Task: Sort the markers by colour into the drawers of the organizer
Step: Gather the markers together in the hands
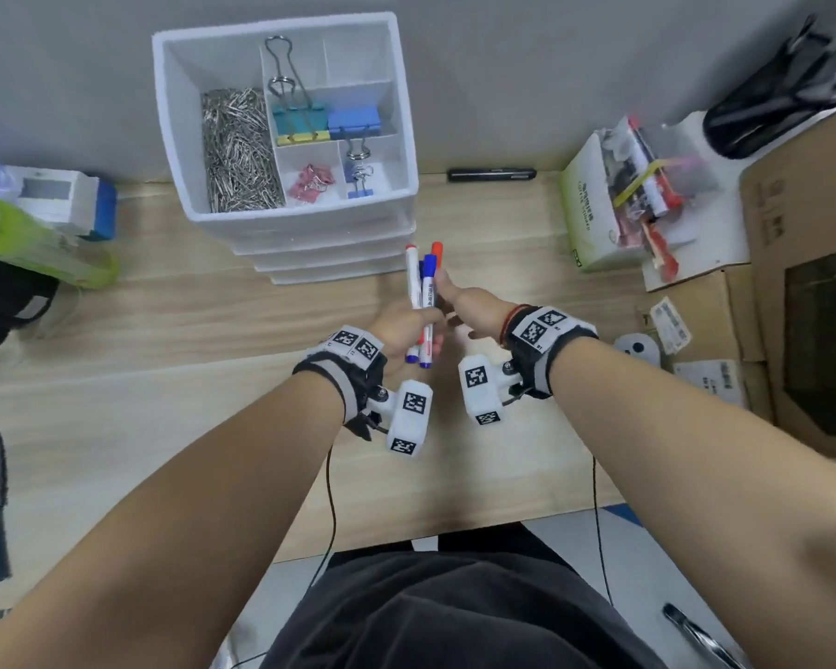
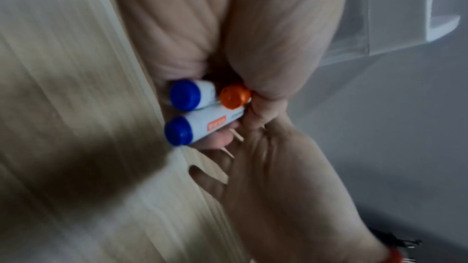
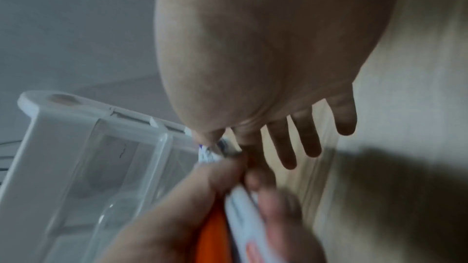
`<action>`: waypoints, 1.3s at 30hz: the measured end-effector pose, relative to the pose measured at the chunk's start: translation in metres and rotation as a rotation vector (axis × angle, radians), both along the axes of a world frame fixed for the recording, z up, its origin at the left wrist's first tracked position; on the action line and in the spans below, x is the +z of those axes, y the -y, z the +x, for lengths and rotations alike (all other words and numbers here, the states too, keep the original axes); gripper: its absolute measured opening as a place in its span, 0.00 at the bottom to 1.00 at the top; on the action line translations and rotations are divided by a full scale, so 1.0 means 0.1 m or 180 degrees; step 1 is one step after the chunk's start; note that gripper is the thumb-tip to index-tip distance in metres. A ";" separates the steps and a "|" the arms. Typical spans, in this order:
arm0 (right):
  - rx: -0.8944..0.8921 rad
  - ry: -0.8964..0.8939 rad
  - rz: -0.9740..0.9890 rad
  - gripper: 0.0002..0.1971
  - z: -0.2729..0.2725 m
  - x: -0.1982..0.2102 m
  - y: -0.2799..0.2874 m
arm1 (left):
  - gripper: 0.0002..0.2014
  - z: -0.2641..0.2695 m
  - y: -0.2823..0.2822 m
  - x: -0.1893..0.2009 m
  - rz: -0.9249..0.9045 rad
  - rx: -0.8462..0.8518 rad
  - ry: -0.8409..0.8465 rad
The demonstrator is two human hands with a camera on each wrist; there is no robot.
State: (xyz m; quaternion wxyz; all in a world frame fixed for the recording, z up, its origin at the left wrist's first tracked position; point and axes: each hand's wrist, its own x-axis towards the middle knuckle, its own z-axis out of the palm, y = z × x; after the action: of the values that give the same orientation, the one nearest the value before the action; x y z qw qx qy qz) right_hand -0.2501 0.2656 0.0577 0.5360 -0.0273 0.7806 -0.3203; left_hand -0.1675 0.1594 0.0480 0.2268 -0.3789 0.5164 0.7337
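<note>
My left hand [image 1: 406, 328] grips a bundle of white-bodied markers [image 1: 422, 292] with blue and red caps, held upright above the wooden desk just in front of the organizer [image 1: 281, 212]. Two blue ends [image 2: 183, 95] and one orange-red end [image 2: 234, 96] stick out below the fist. My right hand [image 1: 444, 291] reaches in from the right and pinches a blue-capped marker [image 1: 429, 277] between thumb and forefinger [image 3: 210, 137]. Its other fingers [image 3: 306, 137] stay straight. The organizer's clear drawers [image 1: 329, 260] look closed.
The organizer's top tray holds paper clips [image 1: 237, 152] and binder clips [image 1: 353, 123]. A black marker [image 1: 492, 174] lies by the wall. A tissue box [image 1: 585, 219] and cardboard boxes [image 1: 802, 292] fill the right; a green packet [image 1: 35, 243] sits left.
</note>
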 end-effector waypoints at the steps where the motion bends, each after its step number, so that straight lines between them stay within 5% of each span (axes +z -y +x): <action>1: 0.0262 -0.0245 0.0150 0.34 -0.13 -0.06 -0.03 | 0.05 -0.01 0.00 -0.02 -0.0076 -0.0049 0.0046; 4: 0.0621 -0.1239 0.0610 0.23 -0.66 -0.25 -0.13 | 0.07 -0.05 0.02 -0.11 -0.0225 -0.0239 0.0201; 10: 0.1037 -0.2249 0.0993 0.28 -1.62 -0.56 0.02 | 0.11 -0.12 0.16 -0.26 -0.0535 -0.0652 0.0371; 19: 0.1621 -0.2755 0.1454 0.20 -1.78 -0.94 0.08 | 0.05 -0.01 0.18 -0.39 0.0104 -0.0480 0.0553; 25: 0.1260 -0.1578 0.1091 0.08 -1.15 -0.65 0.08 | 0.05 0.13 0.20 -0.34 0.0373 0.0056 0.0362; 31: -0.0261 0.0256 -0.0380 0.06 -0.18 -0.39 0.17 | 0.16 0.37 0.30 -0.22 0.0525 0.0239 0.0120; 39: -0.0171 -0.0016 -0.0821 0.12 0.65 -0.22 0.39 | 0.13 0.98 0.61 -0.10 0.0573 0.0069 -0.0153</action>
State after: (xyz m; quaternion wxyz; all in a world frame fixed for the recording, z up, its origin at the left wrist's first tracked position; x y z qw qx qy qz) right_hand -0.1847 0.2270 0.0362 0.5174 -0.0758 0.7347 -0.4322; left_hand -0.0691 0.0984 0.0375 0.2395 -0.3448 0.4495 0.7885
